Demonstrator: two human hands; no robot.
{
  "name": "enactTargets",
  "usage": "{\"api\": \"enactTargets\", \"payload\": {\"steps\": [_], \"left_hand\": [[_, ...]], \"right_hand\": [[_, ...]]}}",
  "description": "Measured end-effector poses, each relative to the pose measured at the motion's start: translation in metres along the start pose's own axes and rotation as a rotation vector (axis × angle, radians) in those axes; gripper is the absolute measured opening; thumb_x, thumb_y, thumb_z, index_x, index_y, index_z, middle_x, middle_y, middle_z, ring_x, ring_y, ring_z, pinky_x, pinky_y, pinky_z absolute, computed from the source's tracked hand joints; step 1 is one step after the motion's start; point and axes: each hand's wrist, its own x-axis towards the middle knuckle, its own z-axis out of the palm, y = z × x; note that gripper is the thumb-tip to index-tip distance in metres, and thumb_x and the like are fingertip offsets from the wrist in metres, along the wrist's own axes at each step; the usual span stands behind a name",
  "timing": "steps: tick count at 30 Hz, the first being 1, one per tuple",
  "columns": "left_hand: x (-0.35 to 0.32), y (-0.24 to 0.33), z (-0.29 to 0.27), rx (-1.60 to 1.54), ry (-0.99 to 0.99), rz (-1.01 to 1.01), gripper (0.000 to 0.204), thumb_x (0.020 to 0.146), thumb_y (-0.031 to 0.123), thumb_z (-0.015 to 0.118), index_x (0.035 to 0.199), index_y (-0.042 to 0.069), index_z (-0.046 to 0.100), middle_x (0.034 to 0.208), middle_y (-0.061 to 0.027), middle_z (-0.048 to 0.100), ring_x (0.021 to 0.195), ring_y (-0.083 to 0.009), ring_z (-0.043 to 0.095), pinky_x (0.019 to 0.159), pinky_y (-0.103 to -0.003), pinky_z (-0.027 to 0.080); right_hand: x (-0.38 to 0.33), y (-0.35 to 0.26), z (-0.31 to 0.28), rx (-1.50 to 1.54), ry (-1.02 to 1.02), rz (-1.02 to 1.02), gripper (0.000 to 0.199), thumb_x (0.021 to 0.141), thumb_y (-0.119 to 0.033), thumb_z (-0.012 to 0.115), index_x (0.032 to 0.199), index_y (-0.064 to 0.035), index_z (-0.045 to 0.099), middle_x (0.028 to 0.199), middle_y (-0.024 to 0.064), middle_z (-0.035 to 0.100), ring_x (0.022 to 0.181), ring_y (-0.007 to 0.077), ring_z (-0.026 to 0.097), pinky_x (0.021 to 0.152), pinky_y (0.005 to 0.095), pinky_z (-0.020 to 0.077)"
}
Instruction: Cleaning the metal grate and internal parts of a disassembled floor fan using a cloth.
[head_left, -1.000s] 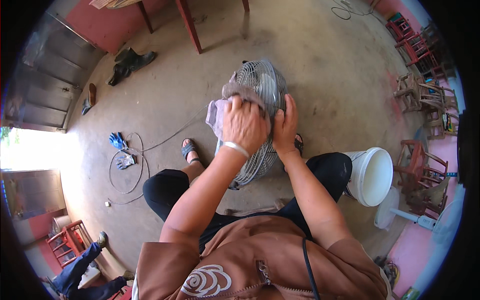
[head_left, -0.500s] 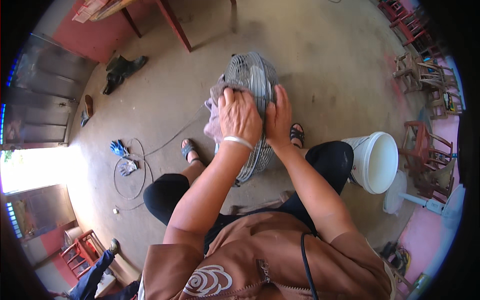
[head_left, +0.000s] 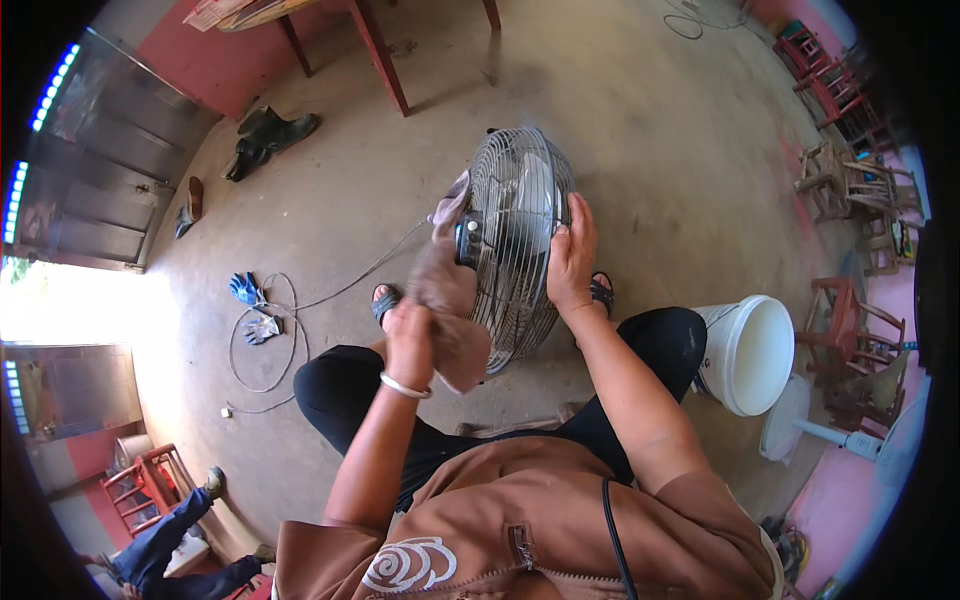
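Wire-caged fan (head_left: 515, 290) is sitting between your two hands, its thin metal ribs (head_left: 505, 325) curving into a rounded shell. Your left hand (head_left: 408, 340), blurred, is clutching a soft, mauve-grey cloth (head_left: 460, 355), fingers curling into its bunched folds; the crumpled fabric is trailing ahead of those fingers. Your right hand (head_left: 572, 265) is resting against the ribs, fingers nearly straight and close together, thumb slightly apart. Right of those fingers, a smooth, white plastic bucket (head_left: 768, 355) is showing its round mouth.

Brown short-sleeved top (head_left: 590, 490), white flower emblem (head_left: 408, 566), pale bangle (head_left: 404, 387), black trousers (head_left: 340, 385), dark sandals (head_left: 386, 303)
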Motion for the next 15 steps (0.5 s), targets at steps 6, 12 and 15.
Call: {"api": "enactTargets", "payload": {"steps": [6,12,15], "left_hand": [[0.061,0.078,0.027,-0.951,-0.224,-0.021,0.041,0.088,0.024,0.050,0.119,-0.002,0.055,0.118,-0.0179,0.061,0.110,-0.0291,0.060,0.100,-0.041,0.046],[0.132,-0.007,0.085,0.349,0.059,0.642,0.032,0.093,0.020,0.046,0.108,-0.004,0.060,0.104,-0.0156,0.062,0.103,-0.0288,0.057,0.096,-0.034,0.042],[0.110,0.031,0.076,0.182,-0.226,0.427,0.034,0.088,0.016,0.043,0.109,-0.004,0.060,0.101,-0.0207,0.061,0.098,-0.0352,0.057,0.091,-0.038,0.043]], "right_hand": [[-0.003,0.007,-0.004,-0.002,-0.005,-0.023,0.049,0.095,-0.018,0.038,0.140,0.0006,0.038,0.143,0.0223,0.039,0.132,0.0382,0.037,0.112,0.0447,0.0260],[-0.004,0.009,-0.004,-0.025,-0.036,-0.003,0.049,0.095,-0.018,0.035,0.139,0.0028,0.038,0.143,0.0234,0.039,0.133,0.0381,0.036,0.112,0.0435,0.0262],[-0.004,0.003,-0.004,-0.006,-0.039,0.019,0.050,0.095,-0.019,0.034,0.140,0.0031,0.037,0.143,0.0239,0.039,0.134,0.0380,0.036,0.112,0.0432,0.0260]]}}
